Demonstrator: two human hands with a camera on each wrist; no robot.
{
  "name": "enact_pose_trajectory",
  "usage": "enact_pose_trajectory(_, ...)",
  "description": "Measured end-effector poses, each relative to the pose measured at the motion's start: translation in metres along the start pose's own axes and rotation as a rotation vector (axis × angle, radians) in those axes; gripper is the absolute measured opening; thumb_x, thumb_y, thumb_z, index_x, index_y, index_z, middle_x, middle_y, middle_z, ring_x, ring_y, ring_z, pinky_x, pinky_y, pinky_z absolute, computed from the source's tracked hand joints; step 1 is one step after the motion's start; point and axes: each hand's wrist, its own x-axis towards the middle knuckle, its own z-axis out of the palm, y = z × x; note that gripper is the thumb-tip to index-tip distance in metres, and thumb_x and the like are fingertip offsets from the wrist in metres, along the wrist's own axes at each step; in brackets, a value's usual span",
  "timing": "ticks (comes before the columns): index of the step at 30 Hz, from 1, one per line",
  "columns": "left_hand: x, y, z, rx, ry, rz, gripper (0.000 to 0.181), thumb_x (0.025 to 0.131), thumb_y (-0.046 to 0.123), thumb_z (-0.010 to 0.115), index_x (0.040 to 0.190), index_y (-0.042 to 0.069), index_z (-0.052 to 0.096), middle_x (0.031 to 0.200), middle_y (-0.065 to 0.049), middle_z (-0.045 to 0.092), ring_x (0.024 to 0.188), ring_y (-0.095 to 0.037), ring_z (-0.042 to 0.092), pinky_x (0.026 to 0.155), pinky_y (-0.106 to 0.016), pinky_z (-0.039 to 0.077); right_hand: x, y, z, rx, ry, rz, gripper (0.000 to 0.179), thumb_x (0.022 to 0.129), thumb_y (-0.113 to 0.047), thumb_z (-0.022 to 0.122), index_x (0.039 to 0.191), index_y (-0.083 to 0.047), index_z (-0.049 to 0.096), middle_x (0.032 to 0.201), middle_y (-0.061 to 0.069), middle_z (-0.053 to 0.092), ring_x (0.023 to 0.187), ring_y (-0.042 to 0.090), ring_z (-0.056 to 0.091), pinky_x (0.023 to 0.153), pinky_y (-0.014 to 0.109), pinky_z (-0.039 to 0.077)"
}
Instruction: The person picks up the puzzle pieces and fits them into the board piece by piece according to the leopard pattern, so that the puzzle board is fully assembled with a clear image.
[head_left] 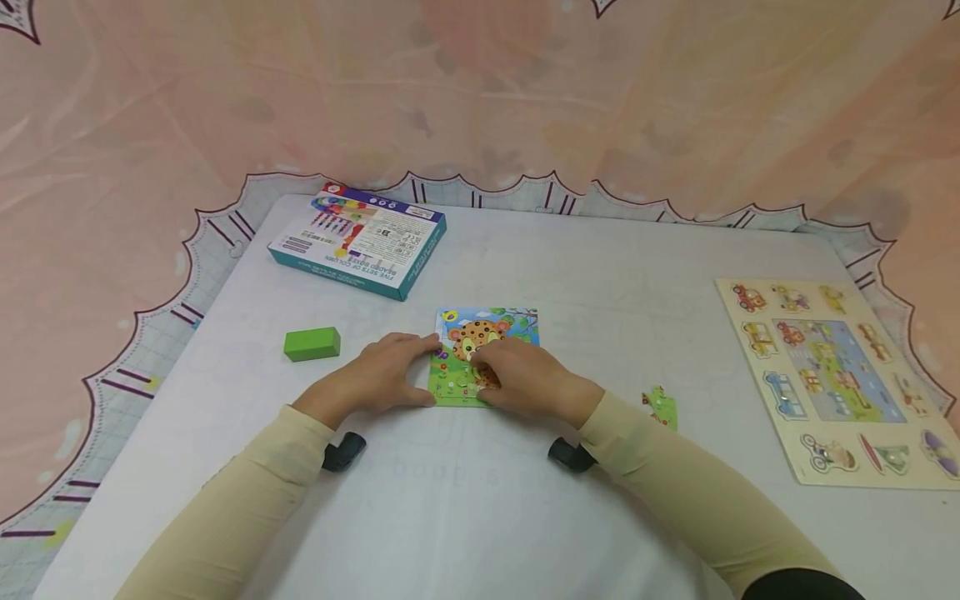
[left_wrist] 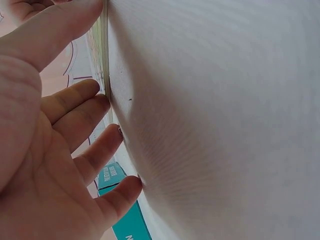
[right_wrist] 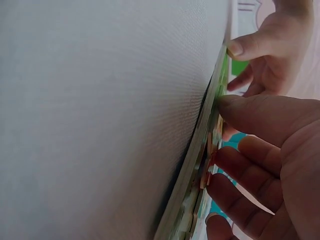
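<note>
A small leopard jigsaw puzzle [head_left: 457, 392] lies on the white table, its board seen edge-on in the right wrist view. My left hand [head_left: 382, 371] rests at its left side, fingers spread and fairly straight, thumb by the lower left corner. Over the lower right part of the picture, my right hand [head_left: 525, 375] pinches a puzzle piece [right_wrist: 206, 172] standing slightly proud of the board. This hand's thumb lies on the green lower edge, and the hand hides much of the leopard's body. A loose green puzzle piece [head_left: 662, 408] lies right of the right wrist.
A green block [head_left: 312, 343] sits left of my left hand. Behind it lies a flat teal and white box [head_left: 390, 250]. On the right is a large wooden picture board [head_left: 780, 450] with vehicle shapes. Patterned cloth [head_left: 480, 92] surrounds the table [head_left: 450, 517].
</note>
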Motion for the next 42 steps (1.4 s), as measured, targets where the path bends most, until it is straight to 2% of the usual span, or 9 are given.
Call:
enact_pose_trajectory(20, -0.0009, 0.0025, -0.0014, -0.004, -0.001, -0.017, 0.082, 0.083, 0.029, 0.082, 0.152, 0.009, 0.043, 0.152, -0.014, 0.044, 0.143, -0.036, 0.032, 0.114, -0.055, 0.031, -0.0011, 0.0013, -0.0036, -0.003, -0.011, 0.007, 0.033, 0.091, -0.02, 0.071, 0.12, -0.006, 0.067, 0.107, 0.002, 0.065, 0.099, 0.02, 0.056, 0.089, 0.036, 0.049)
enact_pose_trajectory(29, -0.0005, 0.0018, -0.0002, -0.003, -0.004, -0.02, 0.082, 0.084, 0.028, 0.082, 0.153, 0.01, 0.042, 0.152, -0.014, 0.044, 0.143, -0.036, 0.032, 0.114, -0.055, 0.031, -0.0004, 0.0, -0.0014, 0.01, -0.013, -0.011, 0.031, 0.093, -0.017, 0.069, 0.121, -0.004, 0.066, 0.105, 0.002, 0.064, 0.1, 0.021, 0.056, 0.093, 0.037, 0.049)
enact_pose_trajectory(42, -0.0005, 0.0011, -0.0001, 0.001, -0.001, -0.007, 0.082, 0.084, 0.029, 0.082, 0.153, 0.009, 0.042, 0.152, -0.014, 0.044, 0.143, -0.036, 0.032, 0.114, -0.055, 0.031, 0.0003, 0.0001, 0.0012, 0.06, -0.017, 0.005, 0.03, 0.093, -0.011, 0.066, 0.121, -0.004, 0.066, 0.114, 0.005, 0.065, 0.109, 0.023, 0.059, 0.097, 0.039, 0.048)
